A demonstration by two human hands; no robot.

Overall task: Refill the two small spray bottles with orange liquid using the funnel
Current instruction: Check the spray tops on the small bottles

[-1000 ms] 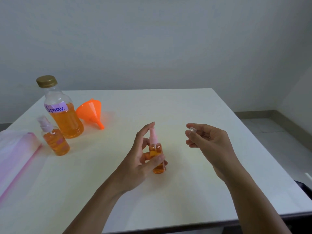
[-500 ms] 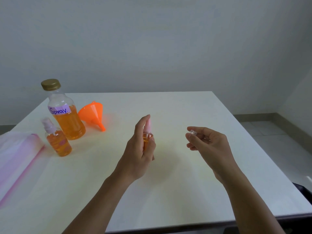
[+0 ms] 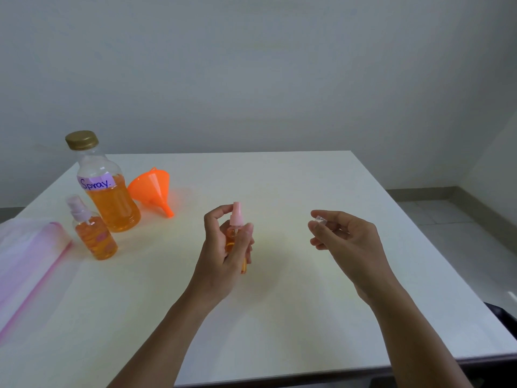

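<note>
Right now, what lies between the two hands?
Nothing: in the head view, only bare white table shows between the left hand, holding a spray bottle, and the right hand.

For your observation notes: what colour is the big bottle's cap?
Gold, on the large bottle's cap; head view, the only one.

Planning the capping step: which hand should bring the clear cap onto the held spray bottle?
Right. The right hand already pinches the clear cap, while the left hand grips the spray bottle upright, its pink nozzle exposed.
</note>
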